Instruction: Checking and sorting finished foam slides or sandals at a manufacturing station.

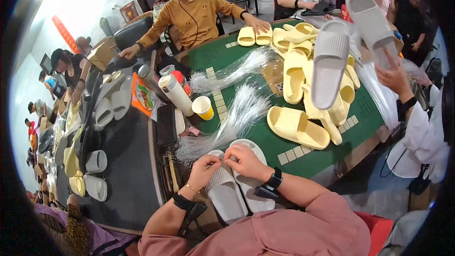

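Observation:
A pair of light grey slide slippers lies side by side in front of me, a left slipper (228,196) and a right slipper (254,189). Over their straps my left hand (204,174) and my right hand (245,162) meet, fingertips pinched close together. Whatever sits between the fingers is too small to make out. Just beyond them, a loose bundle of thin clear plastic strands (239,118) spreads over the green table (258,161). A second bundle of clear strands (241,72) lies farther off.
Yellow slippers (296,128) are heaped on the right, with a person's hand (395,76) by two grey slippers (330,64) there. A paper cup (203,108) and white bottle (175,95) stand left. Across, another person's hand (258,23) touches yellow slippers. More slippers (96,161) line the black table.

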